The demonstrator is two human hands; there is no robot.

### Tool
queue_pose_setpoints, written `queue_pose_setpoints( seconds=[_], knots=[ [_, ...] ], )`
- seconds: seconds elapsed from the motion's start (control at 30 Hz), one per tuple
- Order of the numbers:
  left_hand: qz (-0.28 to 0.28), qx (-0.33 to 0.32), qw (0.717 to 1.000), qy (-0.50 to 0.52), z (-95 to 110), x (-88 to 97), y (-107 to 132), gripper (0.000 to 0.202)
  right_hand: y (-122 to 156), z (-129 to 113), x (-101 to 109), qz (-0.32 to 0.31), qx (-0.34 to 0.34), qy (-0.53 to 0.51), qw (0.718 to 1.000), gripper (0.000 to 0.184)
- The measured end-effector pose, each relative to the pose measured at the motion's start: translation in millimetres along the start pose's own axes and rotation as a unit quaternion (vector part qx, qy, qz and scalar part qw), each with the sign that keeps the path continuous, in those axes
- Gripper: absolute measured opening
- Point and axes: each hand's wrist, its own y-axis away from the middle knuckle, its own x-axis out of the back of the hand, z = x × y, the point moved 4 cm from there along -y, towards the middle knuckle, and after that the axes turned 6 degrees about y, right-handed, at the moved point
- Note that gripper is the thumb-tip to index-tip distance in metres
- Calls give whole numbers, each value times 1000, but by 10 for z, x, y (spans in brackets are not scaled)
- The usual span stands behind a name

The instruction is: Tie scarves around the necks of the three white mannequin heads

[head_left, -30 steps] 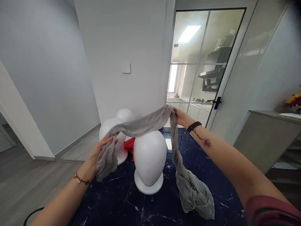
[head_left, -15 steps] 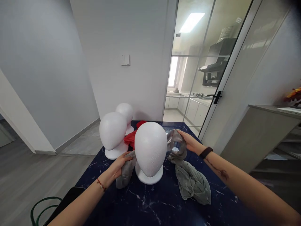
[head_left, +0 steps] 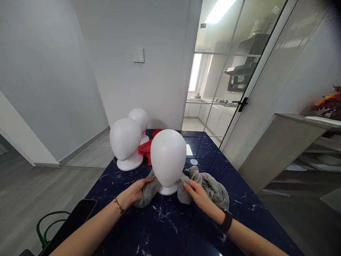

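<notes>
A white foam mannequin head [head_left: 168, 158] stands on the dark blue marble table [head_left: 170, 227]. A grey scarf [head_left: 213, 186] runs round the back of its neck, with one end at each side of the base. My left hand [head_left: 135, 191] is closed on the scarf's left end, low by the base. My right hand [head_left: 197, 193] grips the right end just in front of the bunched-up rest of the cloth. Both ends lie near the tabletop.
Two more white foam heads [head_left: 125, 140] [head_left: 138, 119] stand at the back left with a red cloth [head_left: 146, 147] between them. A black phone [head_left: 70, 222] lies at the table's left edge. A glass sliding door [head_left: 231, 78] is behind, and a grey counter [head_left: 287, 142] at the right.
Both hands brought the scarf down from above the head and behind it to the neck. They have since pulled its ends forward and low beside the base. The camera tilted down.
</notes>
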Motion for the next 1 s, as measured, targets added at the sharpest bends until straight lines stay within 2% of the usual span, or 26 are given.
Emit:
queue_pose_setpoints(
  seconds=[0.13,0.27,0.3,0.4,0.47,0.57,0.63,0.67,0.8,0.9,1.0],
  knots=[
    [-38,-20,999,-11,-84,-30,21,20,62,19,-418,-52,70,127,988,28],
    [-97,-26,992,-73,-115,-96,187,23,72,70,-646,-84,60,158,982,9],
    [-115,-31,989,-88,-112,-110,232,28,69,70,-672,-83,52,153,983,9],
    [-155,-47,981,-103,-127,-137,318,48,70,27,-726,-75,41,101,991,25],
    [-149,-60,983,-92,-177,-138,322,48,80,-24,-755,-59,30,50,996,34],
    [-60,-142,986,-60,-280,-91,282,49,105,-114,-780,1,-18,-62,998,45],
    [-4,-221,974,-58,-364,-57,269,57,132,-175,-788,43,-81,-180,979,50],
    [9,-258,964,-66,-406,-48,267,60,149,-207,-791,61,-116,-243,961,51],
    [-6,-342,930,-132,-544,-44,262,60,232,-343,-812,115,-224,-412,876,47],
    [-24,-378,910,-168,-593,-62,282,59,303,-424,-878,130,-235,-463,844,39],
    [-39,-418,886,-197,-634,-139,309,64,380,-506,-997,96,-222,-486,839,34]
  ],
)
